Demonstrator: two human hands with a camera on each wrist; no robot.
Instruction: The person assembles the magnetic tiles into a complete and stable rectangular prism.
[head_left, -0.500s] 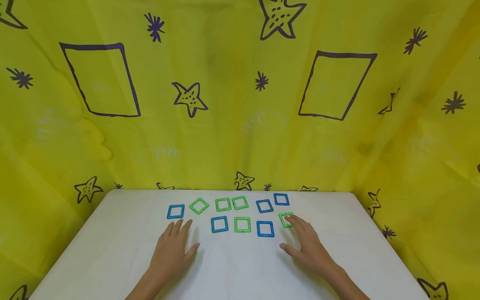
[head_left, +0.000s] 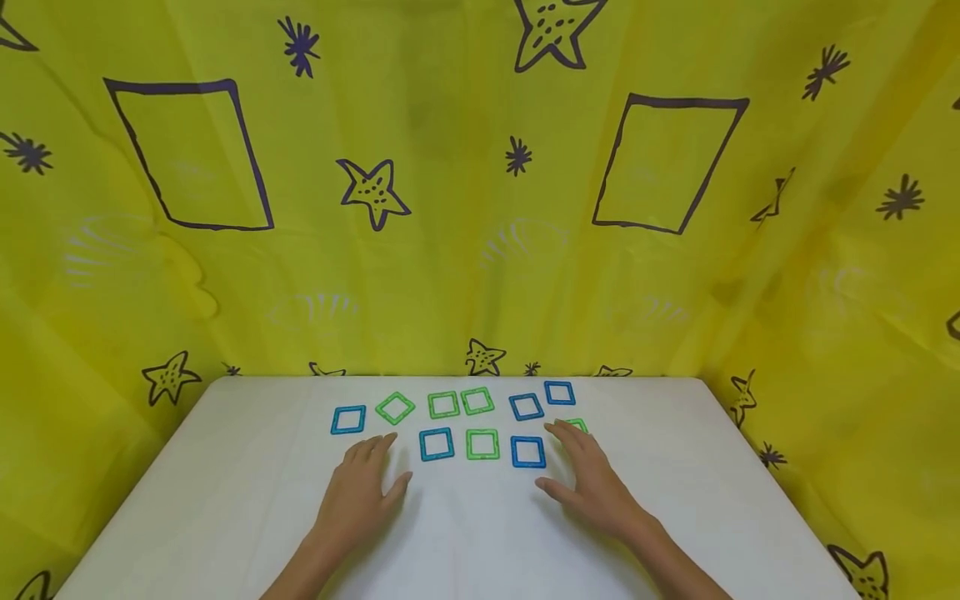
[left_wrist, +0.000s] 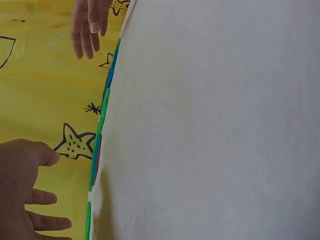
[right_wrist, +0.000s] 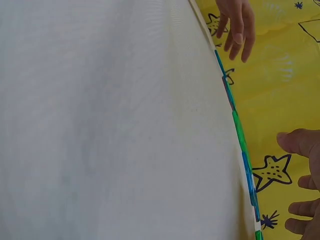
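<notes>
My left hand (head_left: 360, 492) hovers low over the white table, fingers loosely extended and thumb apart, holding nothing. Just beyond its fingertips lie a blue square frame (head_left: 348, 432) and a green one turned like a diamond (head_left: 386, 417). On the other side my right hand (head_left: 595, 483) holds nothing either, its fingers spread forward. It covers most of a green square frame (head_left: 576, 422); a blue square frame (head_left: 528, 465) lies left of its fingertips. Both wrist views show the near hand, left (left_wrist: 20, 175) and right (right_wrist: 310, 175), with bare fingers above the table surface.
Between the hands lie a blue square frame (head_left: 437, 458) and a green one (head_left: 482, 457). Behind them are two green frames (head_left: 443, 417) and two blue ones (head_left: 528, 417). A yellow curtain (head_left: 435, 283) with drawn stars surrounds the white table (head_left: 465, 533).
Both hands have moved inward, the left one rightward and the right one leftward. My right hand now hides more of the green frame under it. The head view has shifted slightly.
</notes>
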